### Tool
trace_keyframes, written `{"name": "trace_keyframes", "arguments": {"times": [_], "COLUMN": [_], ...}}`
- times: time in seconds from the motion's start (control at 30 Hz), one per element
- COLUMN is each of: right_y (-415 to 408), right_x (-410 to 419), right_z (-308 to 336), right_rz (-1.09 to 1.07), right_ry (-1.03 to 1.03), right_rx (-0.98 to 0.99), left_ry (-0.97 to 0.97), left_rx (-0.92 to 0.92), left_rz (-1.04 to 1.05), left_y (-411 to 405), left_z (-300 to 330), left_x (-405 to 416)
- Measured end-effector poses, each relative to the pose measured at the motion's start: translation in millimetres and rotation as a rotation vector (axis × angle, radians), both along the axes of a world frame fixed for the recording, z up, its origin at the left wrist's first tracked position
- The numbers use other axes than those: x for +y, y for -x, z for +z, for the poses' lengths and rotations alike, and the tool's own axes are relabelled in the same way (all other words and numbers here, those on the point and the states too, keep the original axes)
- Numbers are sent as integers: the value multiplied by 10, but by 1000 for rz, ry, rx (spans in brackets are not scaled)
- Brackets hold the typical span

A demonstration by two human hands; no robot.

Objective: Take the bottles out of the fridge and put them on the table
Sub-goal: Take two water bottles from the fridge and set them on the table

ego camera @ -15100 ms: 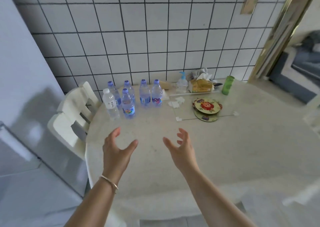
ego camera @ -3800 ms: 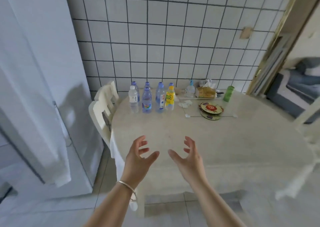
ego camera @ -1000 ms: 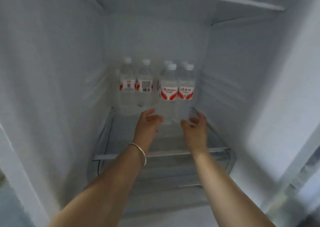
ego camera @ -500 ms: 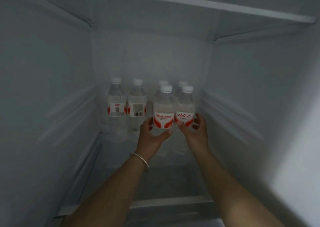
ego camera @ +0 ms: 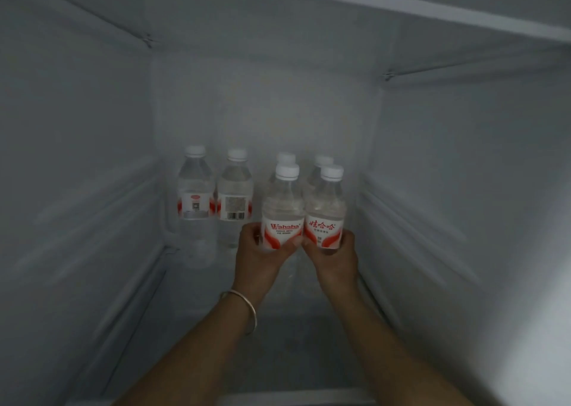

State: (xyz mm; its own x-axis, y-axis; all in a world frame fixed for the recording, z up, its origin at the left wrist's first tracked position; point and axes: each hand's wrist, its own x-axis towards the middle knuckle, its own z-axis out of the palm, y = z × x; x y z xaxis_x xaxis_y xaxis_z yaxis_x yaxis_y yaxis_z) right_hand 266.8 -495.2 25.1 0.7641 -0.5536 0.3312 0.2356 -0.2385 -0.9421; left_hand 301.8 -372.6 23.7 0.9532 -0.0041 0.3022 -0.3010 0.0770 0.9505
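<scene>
I look into the fridge compartment. My left hand (ego camera: pixel 258 255) grips a clear water bottle (ego camera: pixel 282 203) with a white cap and a red-and-white label. Beside it my right hand (ego camera: pixel 335 257) grips a matching bottle (ego camera: pixel 326 204). Both bottles stand upright, side by side, in front of the rest. Two more bottles (ego camera: pixel 285 158) (ego camera: pixel 323 160) show only their caps behind them. Two further bottles (ego camera: pixel 195 186) (ego camera: pixel 235 189) stand at the back left on the glass shelf (ego camera: pixel 296 337).
The fridge side walls (ego camera: pixel 77 189) (ego camera: pixel 463 189) with ribbed shelf rails close in on both sides. A shelf (ego camera: pixel 370 0) runs overhead. The table is out of view.
Both hands reached deeper into the fridge and closed round the two front bottles. The held bottles now sit slightly nearer to me than the ones behind.
</scene>
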Motion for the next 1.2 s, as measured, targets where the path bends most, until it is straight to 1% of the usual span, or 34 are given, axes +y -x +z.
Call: {"name": "trace_keyframes", "arguments": {"times": [0.13, 0.23, 0.43, 0.57, 0.67, 0.8, 0.87, 1.0, 1.2], "right_y": [65, 166, 557, 1031, 1525, 2342, 2761, 3612, 4921], "right_x": [153, 278, 552, 807, 1054, 1426, 1587, 1792, 1879], "right_z": [-20, 20, 261, 378, 438, 434, 398, 328, 253], "right_rz": [-30, -25, 27, 34, -28, -201, -270, -379, -554], "right_ry": [8, 11, 35, 34, 57, 70, 63, 83, 38], "right_rx": [-40, -73, -122, -190, -206, -186, -179, -118, -85], "left_ry": [103, 118, 144, 117, 125, 74, 73, 104, 100], "left_rx": [52, 71, 14, -19, -34, -85, -103, -57, 14], "left_rz": [21, -1, -59, -131, -155, -235, -319, -527, -755], "left_y": [54, 110, 505, 961, 1419, 2105, 2451, 3142, 4159], "left_z": [30, 67, 242, 355, 422, 418, 367, 293, 186], "left_x": [-14, 70, 388, 682, 901, 1193, 1322, 1494, 1442]}}
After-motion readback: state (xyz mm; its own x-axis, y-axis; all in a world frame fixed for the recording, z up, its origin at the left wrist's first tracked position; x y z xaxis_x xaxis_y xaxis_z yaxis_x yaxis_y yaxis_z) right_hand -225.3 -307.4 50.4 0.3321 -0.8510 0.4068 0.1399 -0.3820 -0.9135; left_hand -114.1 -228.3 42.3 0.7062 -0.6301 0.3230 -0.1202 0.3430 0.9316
